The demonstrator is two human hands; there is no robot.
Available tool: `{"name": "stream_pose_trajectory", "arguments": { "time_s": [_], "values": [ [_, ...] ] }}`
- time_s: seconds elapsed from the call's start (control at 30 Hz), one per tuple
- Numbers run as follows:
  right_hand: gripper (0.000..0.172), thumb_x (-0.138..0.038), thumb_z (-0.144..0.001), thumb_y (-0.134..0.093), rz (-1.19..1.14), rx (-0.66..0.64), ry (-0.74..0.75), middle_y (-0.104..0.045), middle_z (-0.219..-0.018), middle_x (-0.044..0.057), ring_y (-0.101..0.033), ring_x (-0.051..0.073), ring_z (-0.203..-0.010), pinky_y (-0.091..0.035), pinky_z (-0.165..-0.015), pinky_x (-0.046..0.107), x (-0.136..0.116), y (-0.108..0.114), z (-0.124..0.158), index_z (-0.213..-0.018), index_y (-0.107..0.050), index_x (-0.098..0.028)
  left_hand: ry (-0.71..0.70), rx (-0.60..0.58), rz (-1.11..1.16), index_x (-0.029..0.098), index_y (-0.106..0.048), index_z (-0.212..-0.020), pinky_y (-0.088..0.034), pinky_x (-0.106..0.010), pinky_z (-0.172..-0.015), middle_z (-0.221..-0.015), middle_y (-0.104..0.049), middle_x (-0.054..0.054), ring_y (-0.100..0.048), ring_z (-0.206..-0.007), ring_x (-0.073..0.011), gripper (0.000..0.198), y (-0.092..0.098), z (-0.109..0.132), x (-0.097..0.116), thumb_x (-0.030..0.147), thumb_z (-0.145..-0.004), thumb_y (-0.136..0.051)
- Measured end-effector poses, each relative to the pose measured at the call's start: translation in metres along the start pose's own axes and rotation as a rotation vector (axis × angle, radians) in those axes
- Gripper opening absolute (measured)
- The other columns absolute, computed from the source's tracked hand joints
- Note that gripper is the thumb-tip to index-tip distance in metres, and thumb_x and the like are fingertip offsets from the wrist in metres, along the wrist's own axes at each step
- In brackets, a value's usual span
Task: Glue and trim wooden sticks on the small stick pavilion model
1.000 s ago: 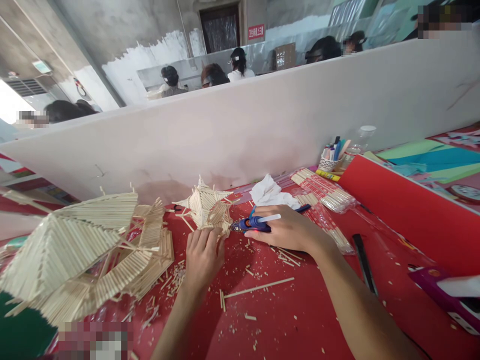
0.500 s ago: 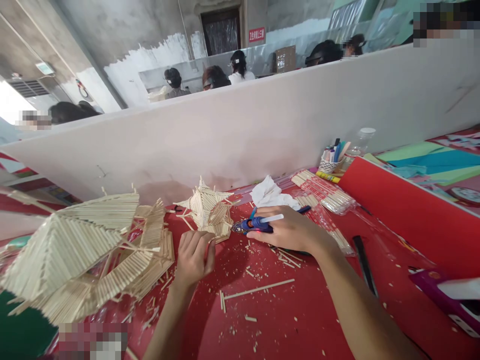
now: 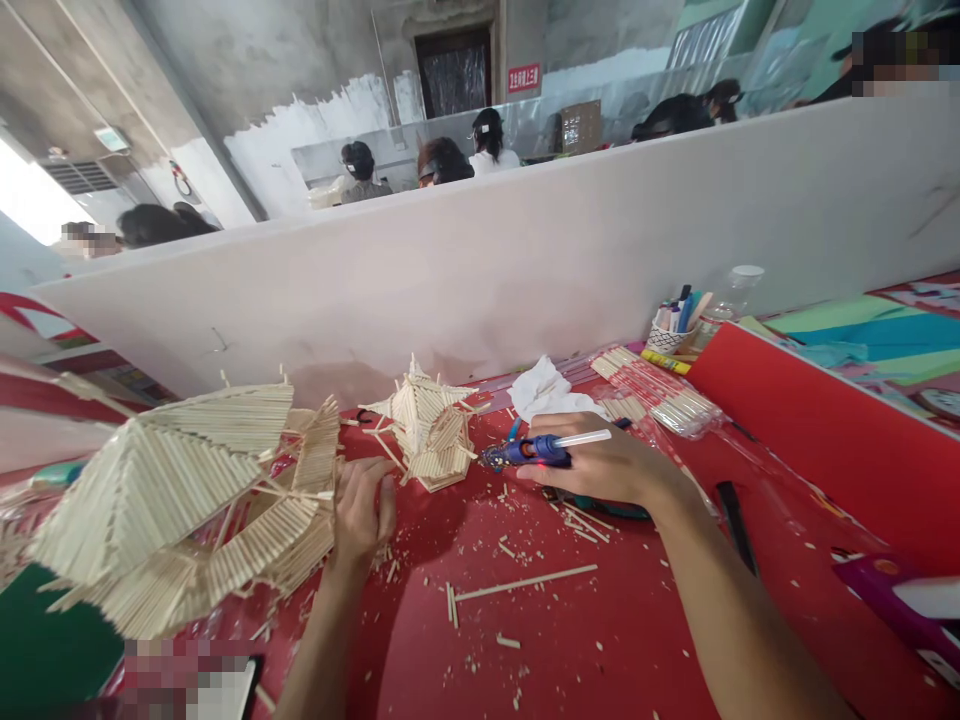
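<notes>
Hands [image 3: 604, 468], I count two | roofed stick models [image 3: 172, 485], two | glue gun [image 3: 529, 452], one | pen cup [image 3: 670, 340], one | bottle [image 3: 741, 290], one | wall sign [image 3: 523, 77], one

Small pavilion [image 3: 421, 418] stands between large pavilion [image 3: 154, 490] and glue gun [image 3: 531, 451], seemingly apart.

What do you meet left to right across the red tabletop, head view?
Large pale wooden-stick model with pitched roof, left hand, small pale wooden-stick model with pointed roof, blue glue gun with clear-white stick, right hand, long black strip, purple-and-white object.
</notes>
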State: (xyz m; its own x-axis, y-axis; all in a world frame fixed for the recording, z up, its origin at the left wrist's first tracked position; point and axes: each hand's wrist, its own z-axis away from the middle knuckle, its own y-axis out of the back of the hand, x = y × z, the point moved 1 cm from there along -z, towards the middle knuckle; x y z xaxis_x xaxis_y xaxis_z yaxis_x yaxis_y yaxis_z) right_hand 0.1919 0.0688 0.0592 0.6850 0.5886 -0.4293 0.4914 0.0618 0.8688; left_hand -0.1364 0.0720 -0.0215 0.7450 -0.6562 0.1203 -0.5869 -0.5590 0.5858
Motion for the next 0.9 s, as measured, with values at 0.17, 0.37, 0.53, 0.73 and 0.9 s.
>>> {"name": "stream_pose_trajectory", "arguments": {
  "time_s": [0.17, 0.37, 0.53, 0.73, 0.9],
  "values": [
    [0.032, -0.053, -0.094, -0.058, -0.006, 0.010, -0.013, -0.072, -0.091, 0.005, -0.067, 0.022, -0.084, -0.049, -0.075, 0.032, 0.010, -0.007, 0.002, -0.087, -0.069, -0.023, -0.069, -0.178, -0.038, 0.018, -0.061, -0.117, -0.045, -0.040, -0.090, -0.105, -0.070, -0.011, -0.063, -0.098, -0.0253, 0.024, 0.001, -0.003, 0.001, 0.020, -0.093, -0.057],
    [0.034, -0.055, -0.095, -0.055, -0.021, -0.002, -0.026, -0.073, -0.092, 0.005, -0.068, 0.024, -0.090, -0.051, -0.079, 0.034, 0.015, -0.008, 0.003, -0.090, -0.072, -0.026, -0.109, -0.166, -0.064, 0.019, -0.064, -0.114, -0.046, -0.038, -0.086, -0.103, -0.072, -0.010, -0.064, -0.094, -0.0236, 0.022, -0.003, -0.006, 0.002, 0.018, -0.092, -0.061],
    [0.035, -0.057, -0.094, -0.055, -0.021, -0.022, -0.056, -0.073, -0.089, 0.004, -0.068, 0.025, -0.091, -0.051, -0.081, 0.034, 0.014, -0.010, 0.001, -0.091, -0.072, -0.026, -0.124, -0.176, -0.109, 0.019, -0.067, -0.116, -0.046, -0.038, -0.085, -0.105, -0.072, -0.010, -0.064, -0.093, -0.0238, 0.024, -0.003, -0.007, 0.002, 0.019, -0.092, -0.062],
    [0.033, -0.054, -0.094, -0.056, -0.028, -0.031, -0.039, -0.073, -0.093, 0.005, -0.068, 0.025, -0.091, -0.050, -0.081, 0.034, 0.016, -0.012, 0.000, -0.090, -0.071, -0.025, -0.193, -0.160, -0.170, 0.023, -0.068, -0.122, -0.046, -0.039, -0.088, -0.110, -0.072, -0.010, -0.065, -0.098, -0.0247, 0.031, -0.003, -0.010, 0.009, 0.020, -0.092, -0.063],
    [0.028, -0.050, -0.094, -0.058, -0.035, -0.065, -0.050, -0.073, -0.092, 0.004, -0.067, 0.024, -0.087, -0.049, -0.077, 0.033, 0.014, -0.009, 0.000, -0.091, -0.071, -0.026, -0.240, -0.168, -0.161, 0.022, -0.067, -0.121, -0.045, -0.039, -0.092, -0.107, -0.074, -0.009, -0.065, -0.100, -0.0241, 0.031, -0.009, -0.013, 0.020, 0.014, -0.092, -0.062]
  ]
}}
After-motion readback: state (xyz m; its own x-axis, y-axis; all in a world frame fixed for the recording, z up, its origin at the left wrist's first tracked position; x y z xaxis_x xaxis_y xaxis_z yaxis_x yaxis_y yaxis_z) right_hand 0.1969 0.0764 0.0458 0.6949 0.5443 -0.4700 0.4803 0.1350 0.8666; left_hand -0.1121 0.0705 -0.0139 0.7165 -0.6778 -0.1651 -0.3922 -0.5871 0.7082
